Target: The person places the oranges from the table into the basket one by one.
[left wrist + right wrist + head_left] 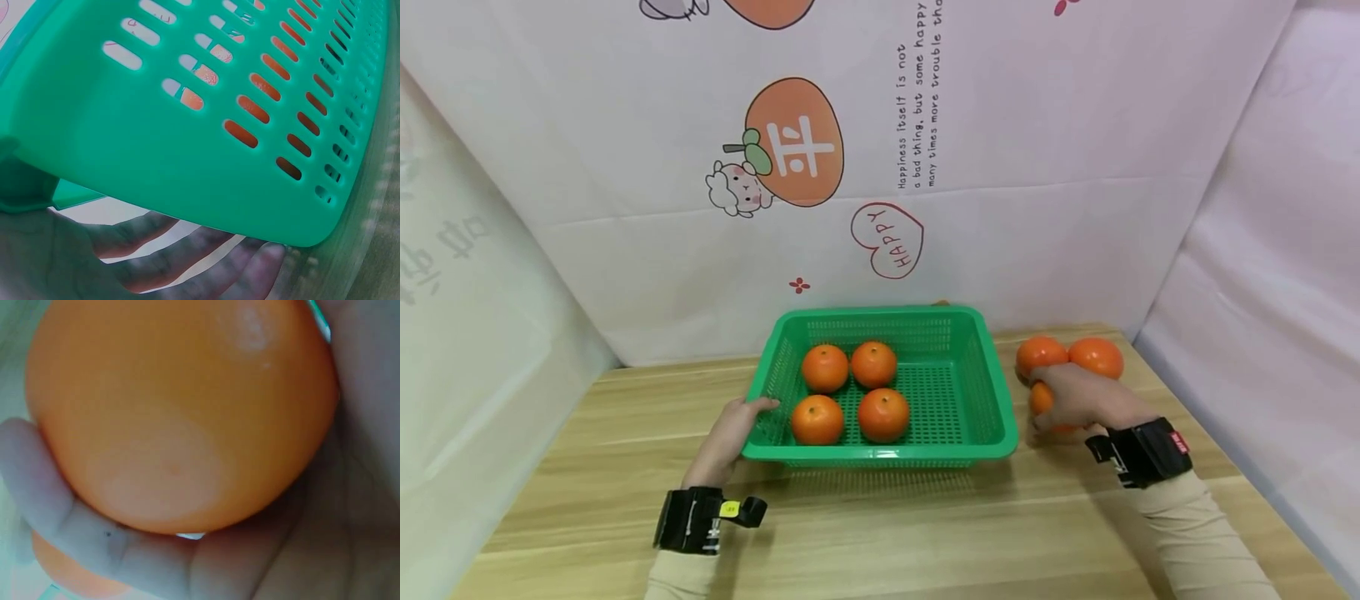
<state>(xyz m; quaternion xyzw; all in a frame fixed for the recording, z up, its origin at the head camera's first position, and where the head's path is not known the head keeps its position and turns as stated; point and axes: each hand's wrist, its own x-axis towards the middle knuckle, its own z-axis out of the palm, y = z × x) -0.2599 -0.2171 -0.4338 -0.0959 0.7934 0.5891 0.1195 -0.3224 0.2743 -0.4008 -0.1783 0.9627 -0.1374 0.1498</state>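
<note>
A green plastic basket [977,454] stands on the wooden table with several oranges inside, grouped toward its left side. At its left wall my left hand [730,433] grips the rim, the thumb over the edge and the other fingers along the outside. In the left wrist view those fingers [187,256] lie against the slotted wall. To the right of the basket, my right hand [1078,396] holds an orange [181,419], its fingers curled round the fruit. Just behind this hand sit two more oranges, one on the left [1041,354] and one on the right [1097,356].
The table [880,542] is light wood and reaches back to a white printed cloth [1037,208] hanging close behind the basket. More white cloth hangs at the left [490,275] and at the right [1262,292]. Both wrists wear black straps.
</note>
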